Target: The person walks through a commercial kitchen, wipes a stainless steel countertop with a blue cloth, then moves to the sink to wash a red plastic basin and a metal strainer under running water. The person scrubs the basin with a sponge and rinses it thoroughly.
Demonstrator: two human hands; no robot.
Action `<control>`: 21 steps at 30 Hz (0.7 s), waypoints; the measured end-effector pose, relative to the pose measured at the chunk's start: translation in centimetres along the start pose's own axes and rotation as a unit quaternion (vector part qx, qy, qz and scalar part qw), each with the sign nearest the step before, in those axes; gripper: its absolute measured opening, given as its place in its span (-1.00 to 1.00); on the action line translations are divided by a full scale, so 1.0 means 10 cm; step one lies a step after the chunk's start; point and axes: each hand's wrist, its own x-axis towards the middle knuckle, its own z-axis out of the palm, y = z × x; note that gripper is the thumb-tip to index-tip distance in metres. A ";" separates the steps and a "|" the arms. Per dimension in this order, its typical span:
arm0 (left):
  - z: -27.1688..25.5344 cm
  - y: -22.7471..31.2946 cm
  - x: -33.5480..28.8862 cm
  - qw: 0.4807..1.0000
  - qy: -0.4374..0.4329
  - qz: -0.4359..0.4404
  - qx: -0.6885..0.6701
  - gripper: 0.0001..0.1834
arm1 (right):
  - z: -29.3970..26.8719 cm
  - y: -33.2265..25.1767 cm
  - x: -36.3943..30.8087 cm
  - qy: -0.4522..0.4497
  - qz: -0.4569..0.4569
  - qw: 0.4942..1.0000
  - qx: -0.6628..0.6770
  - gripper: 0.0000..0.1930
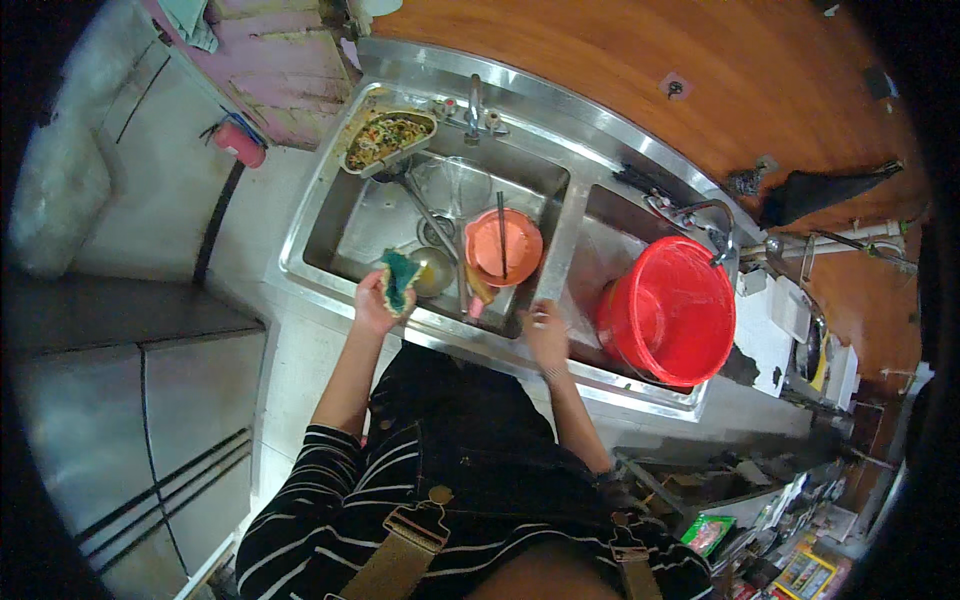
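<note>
My left hand [372,304] is closed around a green scouring sponge [400,279] with a pale edge, over the front rim of the left sink basin [350,215]. My right hand [545,335] is over the front rim by the divider, its fingers blurred and curled downward. Between the hands, an orange bowl [519,241] sits in the basin with dark chopsticks [502,232] across it. A round metal bowl or ladle [436,272] with yellowish liquid lies beside the sponge. Long handles [428,216] slant across the basin, one ending near a pink tip [476,307].
A triangular strainer [388,140] full of food scraps fills the back left corner. Two faucets [474,105] [722,225] rise behind the basins. A large red bucket [680,312] stands tilted in the right basin. Cluttered shelves [760,510] are at the lower right.
</note>
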 end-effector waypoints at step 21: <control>0.76 0.41 0.91 0.593 -0.026 0.480 0.646 -0.85 | 0.60 -1.03 -0.06 -0.255 0.217 0.910 0.243 -0.64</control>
